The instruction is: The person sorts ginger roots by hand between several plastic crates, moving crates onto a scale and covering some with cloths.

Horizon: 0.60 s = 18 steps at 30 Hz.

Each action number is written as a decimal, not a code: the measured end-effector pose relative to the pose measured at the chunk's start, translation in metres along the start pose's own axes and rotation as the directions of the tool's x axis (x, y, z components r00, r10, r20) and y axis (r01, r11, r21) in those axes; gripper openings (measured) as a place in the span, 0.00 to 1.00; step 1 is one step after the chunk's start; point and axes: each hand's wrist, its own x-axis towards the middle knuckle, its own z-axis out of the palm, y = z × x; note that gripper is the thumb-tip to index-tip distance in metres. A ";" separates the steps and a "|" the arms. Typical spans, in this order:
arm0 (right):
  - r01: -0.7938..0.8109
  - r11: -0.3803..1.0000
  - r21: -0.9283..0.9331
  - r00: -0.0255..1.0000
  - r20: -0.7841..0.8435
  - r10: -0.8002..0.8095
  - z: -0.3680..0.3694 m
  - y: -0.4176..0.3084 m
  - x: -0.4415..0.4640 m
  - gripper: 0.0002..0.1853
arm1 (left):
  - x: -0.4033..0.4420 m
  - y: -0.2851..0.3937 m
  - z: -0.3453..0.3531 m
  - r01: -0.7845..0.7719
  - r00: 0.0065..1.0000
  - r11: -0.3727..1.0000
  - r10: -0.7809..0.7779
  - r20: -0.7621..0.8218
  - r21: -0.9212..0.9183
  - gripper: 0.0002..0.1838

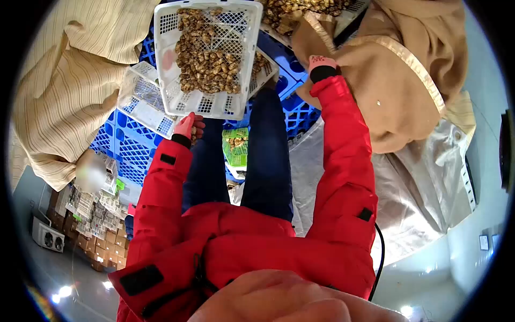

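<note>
A white plastic crate (164, 75) with a mesh bottom stands tilted in front of me, with many small brown snail-like shells (206, 67) spread inside. My left hand (189, 126) is just below the crate's near left corner, its fingers curled around a few small brown pieces that look like the same shells. Further right, my right hand (323, 62) is closed at the edge of a thick brown blanket (386, 91). Its fingertips are partly hidden by the cloth.
Another white crate (142, 88) lies under the first on blue plastic pallets (126, 142). More shells (300, 11) fill a crate at the back. A green basket (236, 155) stands between my legs. Striped cloth (75, 102) hangs at left; silvery sheeting (397, 193) lies at right.
</note>
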 end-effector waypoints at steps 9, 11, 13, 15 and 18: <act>0.433 -0.268 0.861 0.855 -0.297 0.425 -0.115 0.278 -0.345 0.18 | 0.004 0.010 0.021 0.034 0.999 0.995 -0.035 0.016 0.092 0.23; 0.581 -0.313 0.751 0.588 -0.122 0.800 -0.112 0.370 -0.429 0.17 | 0.000 0.014 0.026 -0.025 0.995 0.993 0.013 0.101 0.112 0.23; 0.373 0.240 0.896 -0.090 -0.223 0.971 -0.063 0.412 -0.477 0.20 | -0.009 0.024 0.038 -0.055 0.996 0.990 0.044 0.081 0.133 0.23; 0.004 0.129 0.992 -0.167 -0.126 0.978 -0.021 0.412 -0.474 0.20 | -0.019 0.033 0.046 -0.060 0.995 0.989 0.048 0.088 0.134 0.23; -0.514 -0.123 0.849 -0.297 -0.041 0.954 0.020 0.411 -0.445 0.21 | -0.025 0.031 0.034 -0.050 0.996 0.994 0.042 0.081 0.100 0.22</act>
